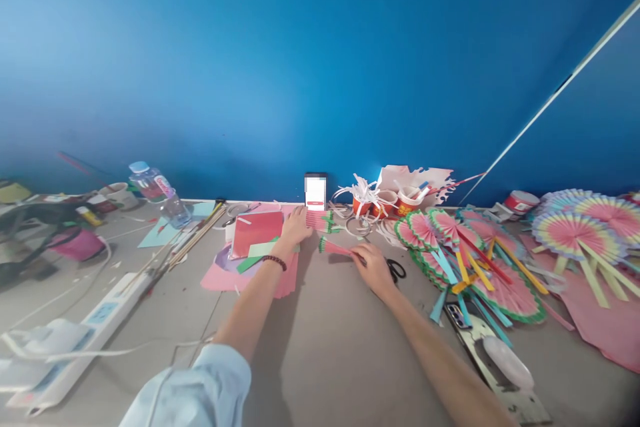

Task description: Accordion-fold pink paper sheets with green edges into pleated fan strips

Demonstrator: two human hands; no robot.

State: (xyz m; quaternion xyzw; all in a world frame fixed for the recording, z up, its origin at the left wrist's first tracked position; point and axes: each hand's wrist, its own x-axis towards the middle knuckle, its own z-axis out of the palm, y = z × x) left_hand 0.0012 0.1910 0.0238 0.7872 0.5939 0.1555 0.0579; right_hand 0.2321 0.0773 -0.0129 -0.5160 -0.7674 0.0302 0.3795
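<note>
My right hand (374, 268) pinches the narrow end of a pleated pink paper piece (336, 248), which fans out toward a green-edged end at its left. My left hand (296, 228), with a beaded bracelet at the wrist, has its fingers closed at the near end of another pleated pink paper piece (319, 220) with green at its right end. The fingertips' exact hold is too small to see fully. Black-handled scissors (397, 270) lie just beyond my right hand, partly hidden. Under my left forearm lie pink sheets (285, 280), a red packet (265, 230) and green paper strips (250, 263).
A lit phone (315, 193) leans on the blue partition. Paper cups (409, 201) with pens and white paper shreds stand behind. Finished paper fans (505, 280) pile up at right, near another phone (493, 360). Leftward are a tilted bottle (163, 190), sticks (197, 237) and a power strip (95, 333).
</note>
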